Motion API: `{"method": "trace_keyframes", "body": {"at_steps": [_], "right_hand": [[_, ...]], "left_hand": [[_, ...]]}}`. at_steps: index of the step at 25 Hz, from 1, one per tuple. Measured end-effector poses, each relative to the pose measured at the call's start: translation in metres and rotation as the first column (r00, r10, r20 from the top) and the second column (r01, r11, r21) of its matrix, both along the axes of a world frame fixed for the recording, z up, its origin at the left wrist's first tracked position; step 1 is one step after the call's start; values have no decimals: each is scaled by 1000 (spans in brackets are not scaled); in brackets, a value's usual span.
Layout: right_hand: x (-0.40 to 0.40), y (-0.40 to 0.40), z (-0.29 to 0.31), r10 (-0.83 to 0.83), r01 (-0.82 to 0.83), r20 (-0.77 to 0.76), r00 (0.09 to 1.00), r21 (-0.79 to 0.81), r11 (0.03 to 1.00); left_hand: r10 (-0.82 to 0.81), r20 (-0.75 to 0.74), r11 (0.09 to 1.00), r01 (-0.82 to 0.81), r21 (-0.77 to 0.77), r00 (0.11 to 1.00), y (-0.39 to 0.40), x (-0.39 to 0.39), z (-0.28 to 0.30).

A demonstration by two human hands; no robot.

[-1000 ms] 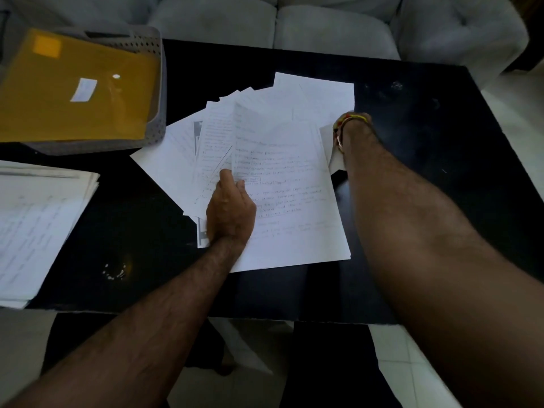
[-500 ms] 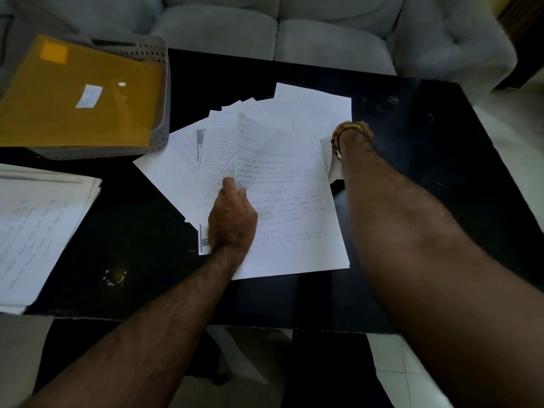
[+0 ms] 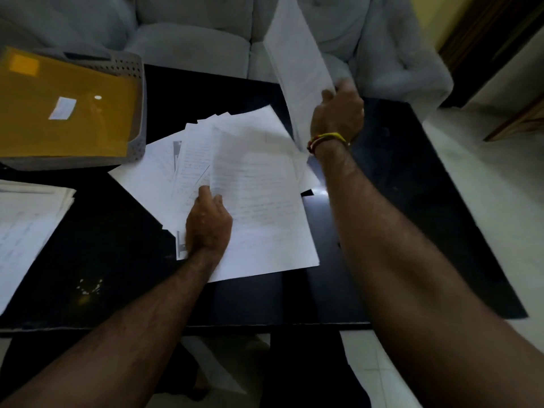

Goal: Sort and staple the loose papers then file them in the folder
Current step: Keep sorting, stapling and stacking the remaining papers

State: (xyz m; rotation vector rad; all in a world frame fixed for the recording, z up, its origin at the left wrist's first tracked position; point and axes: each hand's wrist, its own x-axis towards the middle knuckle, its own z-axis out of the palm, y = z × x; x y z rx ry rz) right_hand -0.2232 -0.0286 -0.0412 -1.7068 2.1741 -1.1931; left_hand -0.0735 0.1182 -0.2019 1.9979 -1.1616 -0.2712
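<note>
Several loose white papers [image 3: 259, 201] with handwriting lie fanned out on the middle of the black table [image 3: 412, 201]. My left hand [image 3: 207, 223] rests on the left edge of the top sheet, fingers lying on the fan. My right hand [image 3: 337, 114] grips one sheet [image 3: 297, 63] lifted off the table, standing nearly on edge above the fan's far right corner. A yellow folder [image 3: 64, 104] lies in a grey perforated tray [image 3: 137, 125] at the far left. No stapler is visible.
A second stack of written papers [image 3: 26, 234] lies at the table's left edge. A grey sofa [image 3: 191, 39] stands just beyond the table's far side. White floor tiles [image 3: 485, 187] show to the right.
My right hand, earlier down at the fan's far right edge, has risen with one sheet lifted off the table. My left hand stays on the fan. The camera has shifted.
</note>
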Motion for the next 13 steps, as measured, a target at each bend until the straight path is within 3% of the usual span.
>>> {"method": "trace_keyframes", "body": {"at_steps": [3,5,7,9,11,13], "right_hand": [[-2,16,37,8,-1,30,1000,-245,969],[-7,29,36,71,-12,271,960,-214,977],[-2,50,0,124,-128,480,869,-25,991],[5,75,-50,123,-271,558,821,190,944],[12,100,-95,91,-330,508,856,402,854],[16,120,-127,131,-305,330,935,559,771]], "left_hand": [[-18,-88,1000,19,13,996,2,8,3],[-23,-141,1000,21,-13,990,7,12,6],[-44,-192,999,38,-34,980,12,18,10],[-56,-303,998,57,-5,951,14,29,18],[19,-491,1000,-6,28,871,19,42,29],[46,-494,998,-18,62,868,29,54,29]]}}
